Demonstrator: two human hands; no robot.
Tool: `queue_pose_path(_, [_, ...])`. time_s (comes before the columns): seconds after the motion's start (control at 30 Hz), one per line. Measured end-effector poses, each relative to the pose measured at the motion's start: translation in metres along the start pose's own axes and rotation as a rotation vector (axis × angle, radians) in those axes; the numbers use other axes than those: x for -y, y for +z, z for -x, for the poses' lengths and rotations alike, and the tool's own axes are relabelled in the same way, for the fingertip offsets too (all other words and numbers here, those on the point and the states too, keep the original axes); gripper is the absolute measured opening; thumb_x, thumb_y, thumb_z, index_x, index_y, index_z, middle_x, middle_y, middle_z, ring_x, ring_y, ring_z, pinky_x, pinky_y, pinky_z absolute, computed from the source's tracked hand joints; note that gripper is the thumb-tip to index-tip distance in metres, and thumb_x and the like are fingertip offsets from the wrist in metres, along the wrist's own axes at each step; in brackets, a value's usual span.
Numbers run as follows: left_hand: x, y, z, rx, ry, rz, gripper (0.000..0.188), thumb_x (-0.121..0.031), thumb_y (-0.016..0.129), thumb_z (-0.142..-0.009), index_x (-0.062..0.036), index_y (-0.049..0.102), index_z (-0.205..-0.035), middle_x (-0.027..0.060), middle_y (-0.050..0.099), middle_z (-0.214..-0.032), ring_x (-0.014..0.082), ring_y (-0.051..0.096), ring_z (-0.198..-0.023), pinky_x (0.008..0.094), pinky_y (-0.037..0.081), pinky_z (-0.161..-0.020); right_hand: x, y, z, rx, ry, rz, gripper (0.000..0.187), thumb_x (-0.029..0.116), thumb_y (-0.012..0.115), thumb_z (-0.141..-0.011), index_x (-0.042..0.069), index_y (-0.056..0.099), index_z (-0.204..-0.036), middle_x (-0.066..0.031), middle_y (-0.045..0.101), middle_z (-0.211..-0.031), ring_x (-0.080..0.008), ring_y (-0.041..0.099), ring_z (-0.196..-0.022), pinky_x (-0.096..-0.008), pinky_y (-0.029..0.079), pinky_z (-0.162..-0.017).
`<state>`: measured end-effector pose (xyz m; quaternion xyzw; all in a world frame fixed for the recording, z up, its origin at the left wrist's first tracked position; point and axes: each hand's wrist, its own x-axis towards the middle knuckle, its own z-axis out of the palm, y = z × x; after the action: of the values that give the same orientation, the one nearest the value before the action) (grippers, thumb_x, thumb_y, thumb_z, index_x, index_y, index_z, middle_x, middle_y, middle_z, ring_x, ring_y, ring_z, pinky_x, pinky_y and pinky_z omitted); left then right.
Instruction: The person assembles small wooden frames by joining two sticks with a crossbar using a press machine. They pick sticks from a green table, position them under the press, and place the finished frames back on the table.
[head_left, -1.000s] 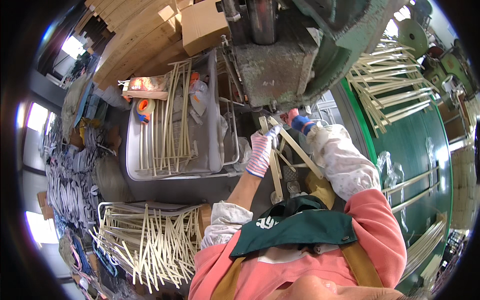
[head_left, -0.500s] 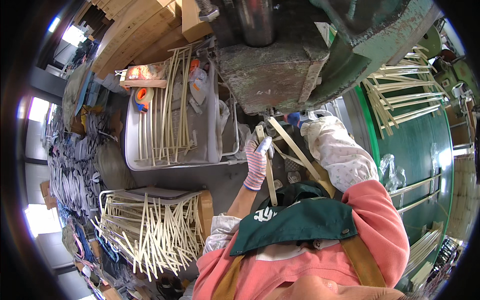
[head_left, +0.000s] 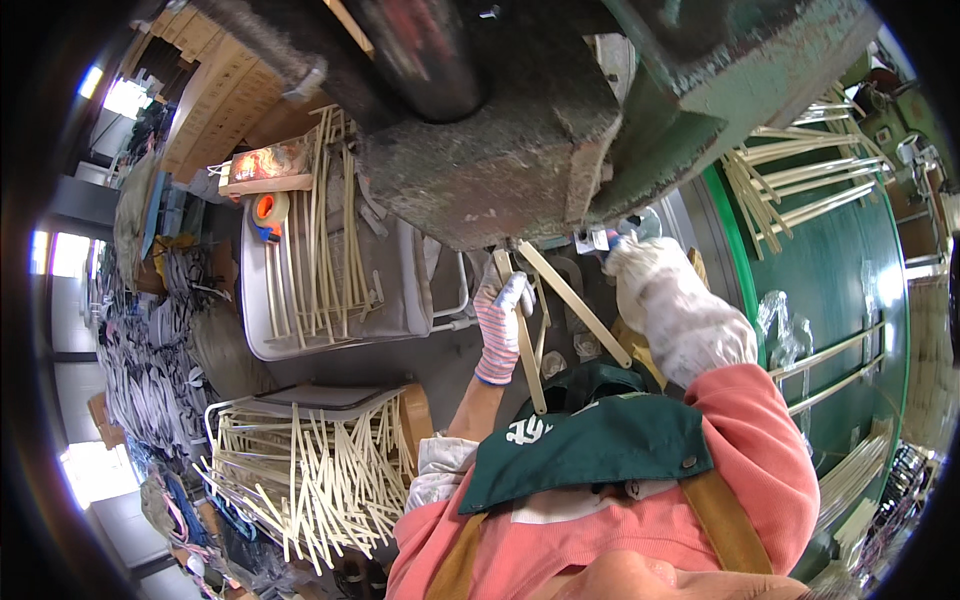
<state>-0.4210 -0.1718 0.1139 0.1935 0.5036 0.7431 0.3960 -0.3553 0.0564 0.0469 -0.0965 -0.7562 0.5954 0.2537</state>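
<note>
My left hand [head_left: 500,318], in a striped glove, is closed on a pale flat strip [head_left: 530,368] with a hole at its lower end. The strip's upper end lies just below the block of a worn green machine [head_left: 480,190]. A second pale strip [head_left: 577,305] slants from beneath the block down to the right, between my hands; what supports it is hidden. My right hand [head_left: 622,240], partly blurred, is beside the block's lower right edge, below a patterned white sleeve cover [head_left: 675,300]. Its fingers do not show clearly.
Left of the machine, a grey tray [head_left: 262,345] holds long strips, a tape roll [head_left: 268,210] and a box [head_left: 270,165]. Below it, a wire-framed bin [head_left: 305,470] is heaped with strips. At right, a green table [head_left: 830,280] carries more strips and crumpled plastic [head_left: 785,330].
The view has shifted, so the machine block appears lower and farther left. My left hand, still gripping the strip, appears slightly farther left. My right hand remains beside the block.
</note>
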Motion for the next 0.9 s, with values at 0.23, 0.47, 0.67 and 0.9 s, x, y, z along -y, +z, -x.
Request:
queue_pose_path(0.23, [-0.007, 0.002, -0.001, -0.058, -0.062, 0.062, 0.025, -0.004, 0.055, -0.086, -0.0014, 0.058, -0.11, 0.0015, 0.061, -0.075, 0.0067, 0.045, -0.047, 0.0215, 0.033, -0.043, 0.069, 0.031, 0.023, 0.195, 0.142, -0.389, 0.024, 0.011, 0.047, -0.091, 0.005, 0.057, -0.113, -0.0086, 0.063, -0.1, -0.0249, 0.061, -0.086, -0.0383, 0.05, -0.076])
queue_pose_path(0.47, [-0.011, 0.0, -0.005, -0.032, -0.057, 0.06, 0.03, 0.0, 0.054, -0.085, -0.0013, 0.056, -0.116, 0.0038, 0.062, -0.081, 0.0079, 0.048, -0.049, 0.0219, 0.036, -0.043, 0.056, 0.035, 0.022, 0.01, -0.226, 0.353, 0.031, 0.015, 0.046, -0.091, 0.011, 0.053, -0.122, -0.0085, 0.06, -0.111, -0.0255, 0.059, -0.097, -0.0339, 0.046, -0.083])
queue_pose_path(0.67, [-0.01, -0.002, -0.009, -0.056, 0.099, -0.098, 0.026, -0.002, 0.056, -0.085, -0.0023, 0.059, -0.111, 0.0007, 0.06, -0.073, 0.0058, 0.046, -0.047, 0.0205, 0.036, -0.043, 0.054, 0.041, 0.035, -0.03, -0.28, 0.823, 0.025, 0.015, 0.051, -0.09, 0.009, 0.059, -0.113, -0.0084, 0.061, -0.095, -0.024, 0.058, -0.081, -0.0329, 0.048, -0.068])
queue_pose_path(0.9, [-0.018, -0.001, -0.016, 0.079, -0.06, -0.036, 0.02, -0.005, 0.055, -0.088, -0.0021, 0.061, -0.106, -0.0017, 0.06, -0.067, 0.0041, 0.046, -0.048, 0.0195, 0.036, -0.044, 0.033, 0.066, 0.048, -0.035, 0.306, 0.423, 0.027, 0.018, 0.05, -0.09, 0.007, 0.055, -0.114, -0.014, 0.059, -0.092, -0.0296, 0.057, -0.079, -0.0355, 0.046, -0.068])
